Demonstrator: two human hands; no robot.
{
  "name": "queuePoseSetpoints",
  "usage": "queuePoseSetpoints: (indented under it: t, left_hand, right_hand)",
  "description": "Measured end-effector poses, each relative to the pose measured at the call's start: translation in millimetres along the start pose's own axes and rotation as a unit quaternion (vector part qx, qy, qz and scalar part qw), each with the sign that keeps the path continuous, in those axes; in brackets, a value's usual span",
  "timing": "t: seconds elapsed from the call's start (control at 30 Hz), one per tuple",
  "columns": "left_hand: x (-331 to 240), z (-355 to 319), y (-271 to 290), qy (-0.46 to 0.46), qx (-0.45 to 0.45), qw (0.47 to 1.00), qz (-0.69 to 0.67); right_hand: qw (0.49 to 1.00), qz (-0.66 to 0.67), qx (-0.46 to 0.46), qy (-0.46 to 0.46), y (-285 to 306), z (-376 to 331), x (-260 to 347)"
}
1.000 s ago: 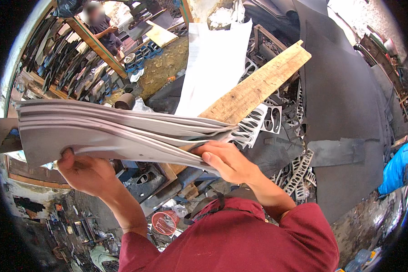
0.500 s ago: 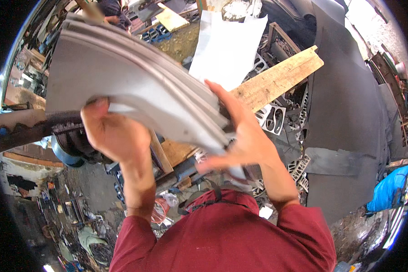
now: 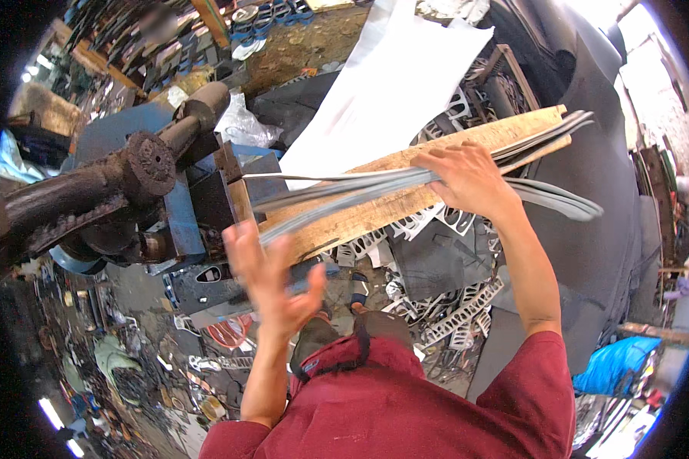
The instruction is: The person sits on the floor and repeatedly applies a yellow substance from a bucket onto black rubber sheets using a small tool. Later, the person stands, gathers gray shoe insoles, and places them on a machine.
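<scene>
A stack of thin, bendy grey sheets (image 3: 375, 185), seen edge-on, rests across a wooden plank (image 3: 352, 228). Its layers fan apart at both ends, and the right end sticks out past the plank over dark material. My right hand (image 3: 467, 180) grips the middle of the stack from above, fingers curled over the far edge. Close to the left end, my left hand (image 3: 272, 279) is blurred, with fingers spread and nothing visible in it; whether it touches the sheets' corner I cannot tell.
A rusty, blue-bodied machine (image 3: 153, 164) stands left, against the plank's end. Beyond the plank lies a white sheet (image 3: 383, 92). Large dark sheets (image 3: 582, 245) drape on the right, near a blue bag (image 3: 616, 367). Punched-out scraps (image 3: 459, 317) litter the ground.
The grey sheets have gone from raised and face-up at left to edge-on over the plank. My right hand has closed on them; my left has come off them, lower and to the right.
</scene>
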State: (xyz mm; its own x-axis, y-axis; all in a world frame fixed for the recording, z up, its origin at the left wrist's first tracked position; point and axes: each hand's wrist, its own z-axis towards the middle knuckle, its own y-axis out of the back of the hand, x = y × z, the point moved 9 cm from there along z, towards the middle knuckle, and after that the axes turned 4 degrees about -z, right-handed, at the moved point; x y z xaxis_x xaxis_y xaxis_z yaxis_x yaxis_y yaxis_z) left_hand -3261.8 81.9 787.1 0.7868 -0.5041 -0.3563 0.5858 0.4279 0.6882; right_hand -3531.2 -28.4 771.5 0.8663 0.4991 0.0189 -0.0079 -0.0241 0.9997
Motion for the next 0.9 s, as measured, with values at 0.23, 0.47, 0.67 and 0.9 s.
queuePoseSetpoints:
  t: [0.23,0.47,0.67,0.9]
  left_hand:
    - [103.9,-50.3,-223.6,-0.015,0.296,0.949,0.108]
    - [70.4,-13.1,-196.9,-0.066,0.288,0.952,0.076]
    - [109.2,-29.1,-188.3,-0.033,0.288,0.955,-0.067]
    - [166.4,-75.8,-198.4,0.242,0.217,0.916,-0.235]
  right_hand:
    - [0.997,0.027,-0.057,0.04,-196.5,28.9,-34.8]
    - [0.998,0.056,-0.015,0.013,-165.7,14.1,-87.5]
    - [0.996,0.048,0.057,-0.046,-178.5,15.1,-104.3]
    - [0.997,0.048,0.004,-0.059,-192.4,-0.8,-120.3]
